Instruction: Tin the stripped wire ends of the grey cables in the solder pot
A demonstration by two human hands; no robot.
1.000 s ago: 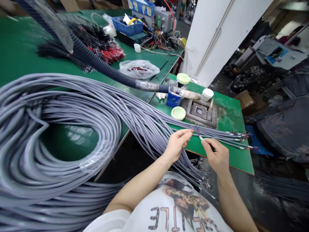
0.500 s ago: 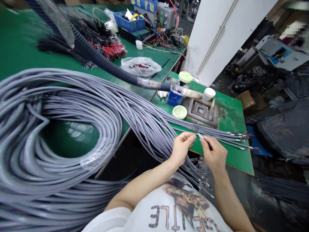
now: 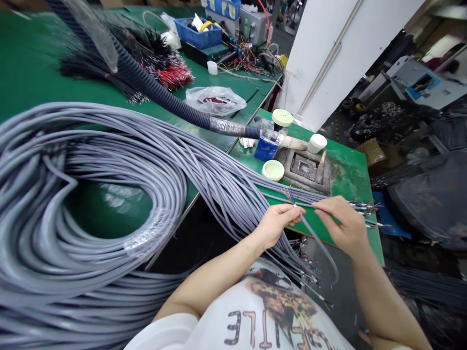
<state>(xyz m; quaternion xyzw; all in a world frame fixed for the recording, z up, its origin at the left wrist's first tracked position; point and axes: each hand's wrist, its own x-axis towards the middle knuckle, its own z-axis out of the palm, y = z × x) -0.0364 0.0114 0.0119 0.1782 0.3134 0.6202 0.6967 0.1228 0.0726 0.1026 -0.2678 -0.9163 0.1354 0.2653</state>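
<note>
My left hand (image 3: 279,221) pinches a grey cable (image 3: 316,237) close to its stripped end. Thin coloured wires (image 3: 289,194) fan upward out of that end, and the rest of the cable curves down to the right. Apart from it, my right hand (image 3: 343,221) hovers over the green board with thumb and fingers spread, holding nothing. Behind my hands a bundle of grey cables (image 3: 233,184) runs across the board, ending at the right in stripped wire tips (image 3: 365,208). A large coil of these cables (image 3: 153,131) lies at the left.
A solder pot (image 3: 305,167) with a dirty metal surround sits on the green board (image 3: 350,170). Around it stand a pale-green lid (image 3: 273,170), a white jar (image 3: 317,143) and a blue box (image 3: 266,148). A ribbed hose (image 3: 175,107) crosses overhead; a white pillar (image 3: 321,58) rises behind.
My right hand has let go of the cable and moved right, its fingers opening. The left hand has taken hold of the cable near its stripped end.
</note>
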